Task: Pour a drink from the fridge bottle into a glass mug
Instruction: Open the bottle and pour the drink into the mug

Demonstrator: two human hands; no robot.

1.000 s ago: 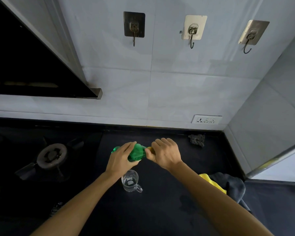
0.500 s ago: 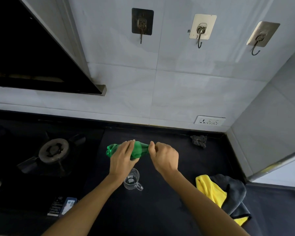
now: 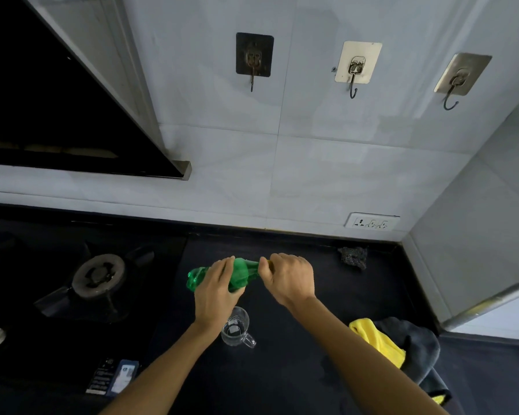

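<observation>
Waiting nearest: the glass mug (image 3: 235, 327) stands upright on the dark desk (image 3: 282, 372), just under the left wrist, handle turned toward the person's right; it looks empty.
Cloths: a yellow cloth (image 3: 378, 339) and a dark grey cloth (image 3: 417, 345) lie bunched together at the right, well apart from the mug.
Left grip (image 3: 216, 292): clamped around the body of the green bottle (image 3: 241, 274), fingers wrapped over the top.
Bottle: held off the desk, lying almost level, just beyond the mug; base to the left, neck to the right.
Right grip (image 3: 291, 280): curled tight around the neck end; the cap itself is hidden inside the fingers.
Step in hand: by my reading, unscrewing the cap; nothing is poured yet.
Next move: it likely calls for a firm twist with the left grip bracing the body, then raising the neck before the cap comes free, since a level bottle could spill or fizz onto the desk, then bringing the mouth over the mug.
Farther back: a burner (image 3: 98, 275) at the left, a dark scrubber (image 3: 352, 257) by the wall, a socket (image 3: 372, 221), and hooks (image 3: 354, 70) above.
</observation>
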